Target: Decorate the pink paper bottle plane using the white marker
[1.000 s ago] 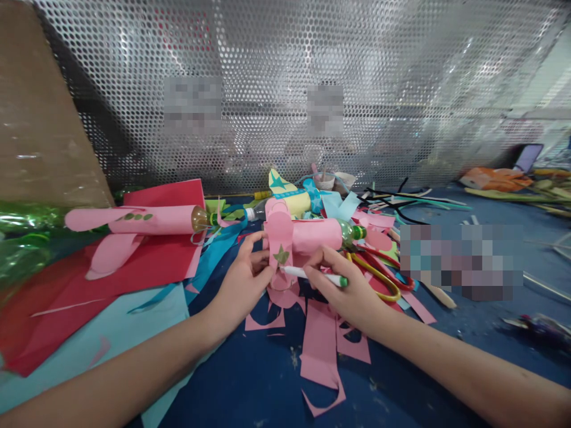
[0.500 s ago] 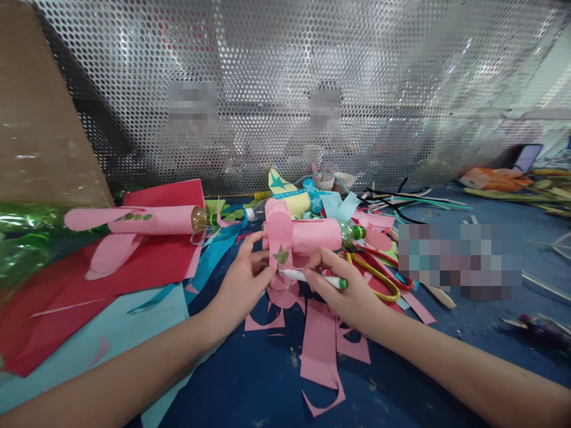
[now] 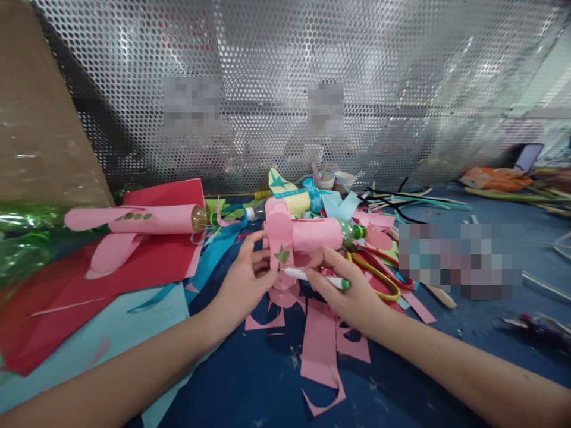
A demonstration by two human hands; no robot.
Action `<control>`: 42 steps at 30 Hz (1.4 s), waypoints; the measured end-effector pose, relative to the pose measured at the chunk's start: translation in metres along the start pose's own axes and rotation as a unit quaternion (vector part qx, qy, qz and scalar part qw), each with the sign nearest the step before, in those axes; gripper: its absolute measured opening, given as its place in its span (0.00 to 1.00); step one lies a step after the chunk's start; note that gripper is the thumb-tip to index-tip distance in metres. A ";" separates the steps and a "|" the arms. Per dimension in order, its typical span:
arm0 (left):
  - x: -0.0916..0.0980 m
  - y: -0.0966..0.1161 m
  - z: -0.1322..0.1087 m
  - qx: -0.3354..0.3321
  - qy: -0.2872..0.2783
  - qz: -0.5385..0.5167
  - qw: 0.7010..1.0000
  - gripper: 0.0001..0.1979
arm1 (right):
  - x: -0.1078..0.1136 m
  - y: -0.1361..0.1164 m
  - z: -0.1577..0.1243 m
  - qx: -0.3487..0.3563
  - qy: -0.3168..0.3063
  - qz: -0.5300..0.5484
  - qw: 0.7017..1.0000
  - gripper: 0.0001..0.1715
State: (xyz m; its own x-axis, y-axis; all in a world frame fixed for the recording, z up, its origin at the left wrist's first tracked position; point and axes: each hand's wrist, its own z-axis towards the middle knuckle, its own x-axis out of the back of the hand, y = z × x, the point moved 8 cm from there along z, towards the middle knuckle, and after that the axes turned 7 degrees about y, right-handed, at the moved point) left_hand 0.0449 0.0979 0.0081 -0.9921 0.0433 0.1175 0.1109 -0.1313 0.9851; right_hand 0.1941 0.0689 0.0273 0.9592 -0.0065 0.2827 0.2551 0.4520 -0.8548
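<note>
In the middle of the table lies a bottle (image 3: pixel 352 232) wrapped in pink paper (image 3: pixel 316 235), with a rounded pink paper wing (image 3: pixel 280 226) across it. A dark green star (image 3: pixel 282 255) is on the wing. My left hand (image 3: pixel 245 279) grips the wing's left edge between thumb and fingers. My right hand (image 3: pixel 334 285) is closed in a pen grip around a white marker (image 3: pixel 295 274) with a green end. The marker points left, its tip at the paper just below the star and close to my left thumb.
A second pink-wrapped bottle (image 3: pixel 173 220) rests on red paper (image 3: pixel 147 261) at left. Pink scraps (image 3: pixel 319 345) lie in front, and scissors with yellow and red handles (image 3: pixel 379 282) at right. A yellow-and-blue paper plane (image 3: pixel 297 202) stands behind, before a perforated metal panel (image 3: pixel 267 137).
The marker has shifted very slightly, with its tip still by the star. Both hands stay almost in the same place, and the wing has barely moved.
</note>
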 end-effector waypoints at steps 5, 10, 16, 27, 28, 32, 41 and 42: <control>0.000 0.001 0.000 -0.003 0.005 0.008 1.000 0.28 | 0.002 0.003 0.000 0.007 0.010 -0.017 1.000 0.10; 0.000 0.002 0.000 -0.007 0.002 0.011 1.000 0.28 | 0.000 0.000 0.000 0.024 -0.003 -0.013 1.000 0.11; 0.000 -0.001 0.002 -0.004 -0.003 -0.005 1.000 0.28 | 0.002 0.000 0.001 0.013 0.009 -0.013 1.000 0.11; -0.001 -0.002 0.001 -0.004 -0.006 -0.021 1.000 0.30 | 0.000 0.000 0.000 0.008 -0.001 -0.012 1.000 0.10; -0.001 -0.002 0.000 -0.002 -0.006 -0.021 1.000 0.30 | 0.000 0.001 0.001 0.007 0.003 -0.010 1.000 0.10; 0.000 -0.002 0.000 -0.001 -0.003 -0.019 1.000 0.29 | 0.000 0.001 0.001 0.005 -0.003 -0.013 1.000 0.10; 0.000 -0.001 -0.001 0.001 0.000 -0.014 1.000 0.29 | 0.000 -0.002 0.000 0.016 -0.003 -0.029 0.999 0.11; 0.001 -0.001 -0.001 0.003 0.001 -0.013 1.000 0.29 | 0.001 -0.002 0.000 0.016 0.000 -0.031 0.999 0.11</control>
State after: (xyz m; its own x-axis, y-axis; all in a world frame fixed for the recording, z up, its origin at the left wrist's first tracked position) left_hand 0.0442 0.0973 0.0069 -0.9948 0.0445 0.0911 0.0849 -0.1244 0.9886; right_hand 0.1945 0.0680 0.0295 0.9419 -0.0355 0.3340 0.3093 0.4797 -0.8211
